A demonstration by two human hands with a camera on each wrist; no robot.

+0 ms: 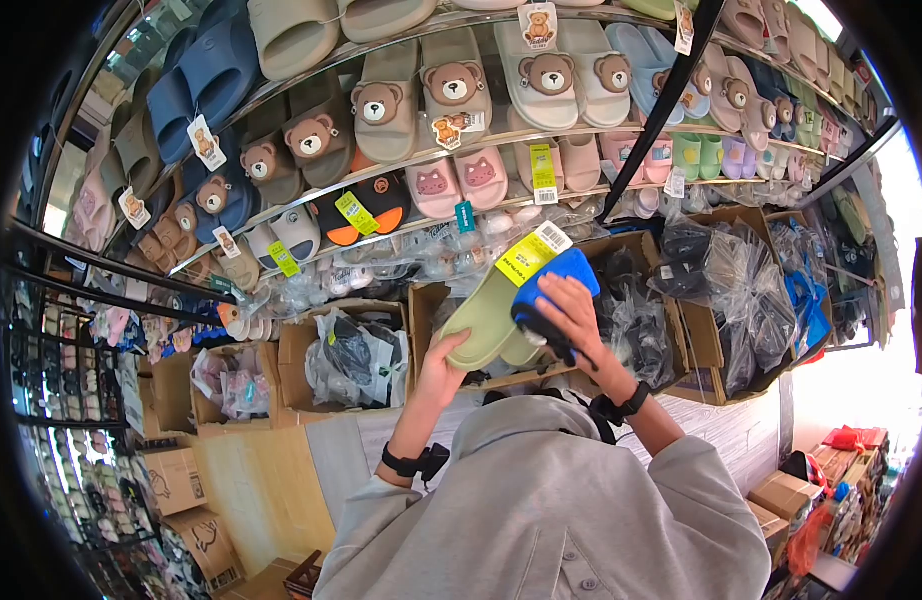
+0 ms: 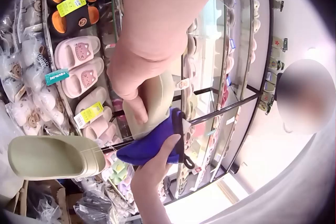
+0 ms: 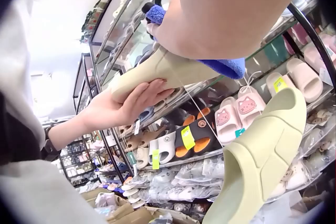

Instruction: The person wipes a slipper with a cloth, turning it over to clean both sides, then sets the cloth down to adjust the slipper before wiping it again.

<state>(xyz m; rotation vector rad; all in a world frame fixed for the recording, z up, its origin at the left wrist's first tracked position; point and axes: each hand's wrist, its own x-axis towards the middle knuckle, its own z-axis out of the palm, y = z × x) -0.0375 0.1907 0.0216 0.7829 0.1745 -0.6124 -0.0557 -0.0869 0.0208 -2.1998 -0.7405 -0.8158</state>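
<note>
My left hand (image 1: 441, 365) grips the heel end of a pale green slipper (image 1: 473, 325), thumb on its footbed. A yellow tag (image 1: 522, 258) lies over the slipper's far end. In my right hand (image 1: 576, 318) is a blue fleecy cleaning cloth (image 1: 571, 272) with black trim and a loop, held against the slipper's upper part. In the left wrist view my right thumb presses on the blue cloth (image 2: 155, 142). The matching slipper (image 3: 265, 163) hangs from a thin string below the held one, apart from both hands.
Shelves of slippers with bear faces (image 1: 451, 85) rise in front. Below them stand cardboard boxes (image 1: 291, 395) of plastic-wrapped goods. A dark metal post (image 1: 661, 105) crosses the shelves at right. More cartons (image 1: 781, 495) are stacked at the lower right.
</note>
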